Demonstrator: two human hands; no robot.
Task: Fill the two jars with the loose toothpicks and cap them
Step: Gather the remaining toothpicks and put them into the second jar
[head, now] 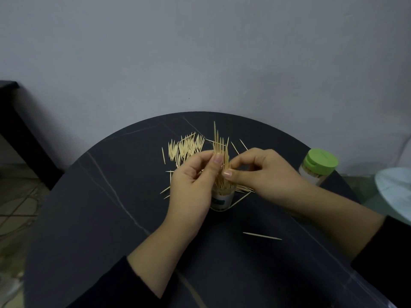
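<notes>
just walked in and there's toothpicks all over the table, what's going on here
A person is packing toothpicks into jars. The left hand and right hand both pinch a bundle of toothpicks, standing it upright in the open jar at the middle of the dark round table. A second jar near the right edge holds toothpicks and has its green lid on. Many loose toothpicks lie beyond the hands.
</notes>
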